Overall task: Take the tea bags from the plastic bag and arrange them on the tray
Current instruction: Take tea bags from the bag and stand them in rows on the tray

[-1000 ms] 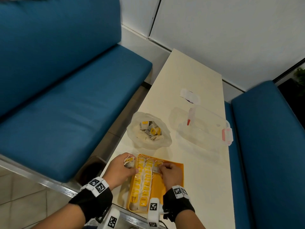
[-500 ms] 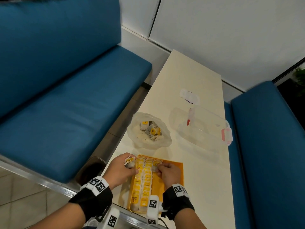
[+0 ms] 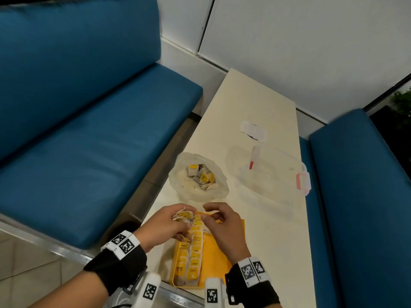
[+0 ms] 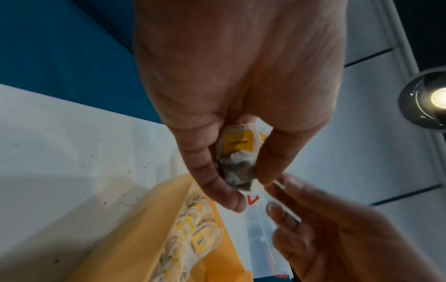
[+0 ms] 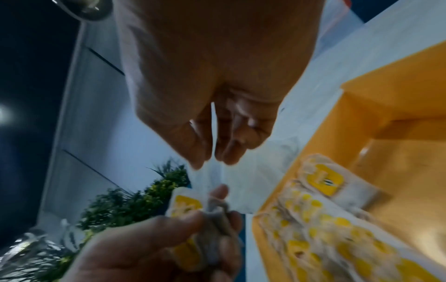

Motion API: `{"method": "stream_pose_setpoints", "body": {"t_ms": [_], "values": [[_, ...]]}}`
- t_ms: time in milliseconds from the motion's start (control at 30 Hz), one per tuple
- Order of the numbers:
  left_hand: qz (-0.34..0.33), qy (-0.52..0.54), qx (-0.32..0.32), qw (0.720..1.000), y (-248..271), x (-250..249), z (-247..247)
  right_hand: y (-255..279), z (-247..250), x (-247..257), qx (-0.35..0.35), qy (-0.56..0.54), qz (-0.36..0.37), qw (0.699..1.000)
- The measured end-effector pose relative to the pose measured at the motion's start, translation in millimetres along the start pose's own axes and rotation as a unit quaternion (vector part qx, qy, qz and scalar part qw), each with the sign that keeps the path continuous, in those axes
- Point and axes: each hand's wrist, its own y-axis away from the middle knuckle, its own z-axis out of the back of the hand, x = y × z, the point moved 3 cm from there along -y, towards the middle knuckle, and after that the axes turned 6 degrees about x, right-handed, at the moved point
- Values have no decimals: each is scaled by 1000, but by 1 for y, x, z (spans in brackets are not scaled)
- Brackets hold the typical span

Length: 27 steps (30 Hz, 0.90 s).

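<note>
An orange tray (image 3: pixel 222 252) lies at the table's near edge, with two rows of yellow-tagged tea bags (image 3: pixel 193 256) along its left side. My left hand (image 3: pixel 184 218) hovers over the tray's far left corner and grips a small bunch of tea bags (image 4: pixel 237 152). My right hand (image 3: pixel 205 211) is just to the right of that bunch, thumb and forefinger a little apart with nothing plainly between them. Beyond the tray stands the open plastic bag (image 3: pixel 198 178), holding several more tea bags. In the right wrist view, the right hand's fingertips (image 5: pixel 210 162) hang above the left hand's bunch (image 5: pixel 185 206).
A clear plastic box (image 3: pixel 273 174) with pink latches stands right of the bag, and a white scrap of paper (image 3: pixel 253 130) lies farther back. Blue benches (image 3: pixel 77 141) (image 3: pixel 360 196) flank the narrow cream table (image 3: pixel 255 96). The tray's right half is bare.
My right hand has lifted off the top of the tray's rows and come up beside the left hand. The left hand has shifted right, over the tray's corner.
</note>
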Motion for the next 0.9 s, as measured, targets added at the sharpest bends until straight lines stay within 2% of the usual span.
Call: {"method": "stream_pose_setpoints", "body": {"t_ms": [67,133,333,533,600,733,767,800,867,900], "values": [[-1,-7,25,1000,-1,-4,-8,-3,-4,8,54,21,17,998],[-5,-6,46,999,-2,-6,-13,-7,-6,10,77,50,11,996],[12,-12,57,998,-4,-9,-14,-9,1,7,78,59,-5,995],[42,-32,54,997,-6,-2,-4,-14,15,9,66,163,-1,984],[51,-40,54,996,-6,-1,-2,-15,15,8,85,223,1,971],[72,-71,44,994,-7,-3,1,-14,12,5,144,356,13,923],[69,-79,40,994,-8,-4,3,-15,15,3,133,346,11,929],[64,-85,33,994,-8,-5,6,-17,20,-2,111,301,0,947],[58,-88,9,994,-6,-6,10,-19,32,-17,61,148,-51,986],[57,-87,-3,995,-5,-6,12,-18,36,-24,49,75,-80,993]]}}
